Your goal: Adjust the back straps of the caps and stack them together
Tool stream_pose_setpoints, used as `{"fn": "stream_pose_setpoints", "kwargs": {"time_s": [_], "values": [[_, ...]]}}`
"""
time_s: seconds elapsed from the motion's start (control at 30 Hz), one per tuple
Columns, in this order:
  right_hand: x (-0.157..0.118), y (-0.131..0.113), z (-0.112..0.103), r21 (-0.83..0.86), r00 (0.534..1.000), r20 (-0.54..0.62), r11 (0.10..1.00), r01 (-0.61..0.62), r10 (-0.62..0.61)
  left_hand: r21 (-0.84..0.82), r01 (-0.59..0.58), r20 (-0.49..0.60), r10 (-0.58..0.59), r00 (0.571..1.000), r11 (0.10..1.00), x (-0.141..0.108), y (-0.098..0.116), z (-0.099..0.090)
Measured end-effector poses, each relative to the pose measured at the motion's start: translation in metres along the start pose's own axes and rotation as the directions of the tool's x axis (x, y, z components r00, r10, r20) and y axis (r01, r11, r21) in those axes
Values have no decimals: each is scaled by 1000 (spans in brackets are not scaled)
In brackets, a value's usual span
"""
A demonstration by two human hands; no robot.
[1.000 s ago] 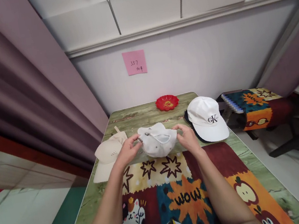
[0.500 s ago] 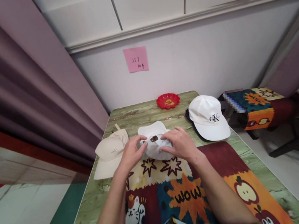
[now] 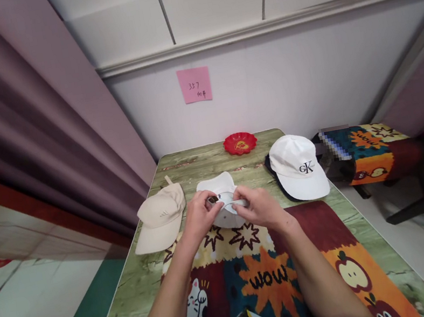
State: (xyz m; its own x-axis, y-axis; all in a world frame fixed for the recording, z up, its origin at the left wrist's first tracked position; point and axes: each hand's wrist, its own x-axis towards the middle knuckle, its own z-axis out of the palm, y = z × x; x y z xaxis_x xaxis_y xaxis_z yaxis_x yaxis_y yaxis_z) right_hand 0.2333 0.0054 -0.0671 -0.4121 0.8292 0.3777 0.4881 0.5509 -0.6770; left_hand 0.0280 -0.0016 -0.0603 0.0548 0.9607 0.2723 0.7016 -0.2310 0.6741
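A white cap (image 3: 229,220) lies in the middle of the table with its brim pointing away from me and its back strap facing me. My left hand (image 3: 202,212) pinches the strap near its metal buckle, at the left side of the cap's back opening. On the right side, my right hand (image 3: 258,205) grips the strap between thumb and fingers. To the left rests a beige cap (image 3: 160,214), its brim toward me. At the right, a white cap with dark letters (image 3: 297,162) sits on top of a dark cap, mostly hidden beneath it.
A red scalloped dish (image 3: 240,143) stands near the table's back edge. A colourful patterned mat (image 3: 266,280) covers the near part of the wood-look table (image 3: 119,306). Behind are a wall with a pink note (image 3: 194,85) and a stool (image 3: 375,151) at the right.
Both hands have closed in on the strap; the left thumb and fingers have come together by the buckle, and the right hand has gone from spread fingers to a pinch.
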Motion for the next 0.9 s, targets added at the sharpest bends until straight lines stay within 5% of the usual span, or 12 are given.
{"fn": "stream_pose_setpoints", "kwargs": {"time_s": [0.1,0.23,0.37,0.5,0.67,0.9], "values": [[0,1,-3,264,996,-49,962,-65,81,-88,-6,-44,2,999,996,2,-3,-1],[1,3,-3,650,986,7,749,-132,167,-116,-40,-57,34,998,992,3,-3,0],[1,2,-6,768,981,8,627,-130,193,-62,-136,-44,133,990,989,5,-1,2],[2,0,-3,783,973,-26,610,-122,228,-147,-213,-65,205,976,966,5,-2,7],[5,1,9,783,951,-94,612,-113,296,-79,-132,-188,115,975,988,-2,-3,16],[7,2,11,545,967,-154,834,-89,204,-140,-15,-176,-10,984,990,-9,4,19]]}}
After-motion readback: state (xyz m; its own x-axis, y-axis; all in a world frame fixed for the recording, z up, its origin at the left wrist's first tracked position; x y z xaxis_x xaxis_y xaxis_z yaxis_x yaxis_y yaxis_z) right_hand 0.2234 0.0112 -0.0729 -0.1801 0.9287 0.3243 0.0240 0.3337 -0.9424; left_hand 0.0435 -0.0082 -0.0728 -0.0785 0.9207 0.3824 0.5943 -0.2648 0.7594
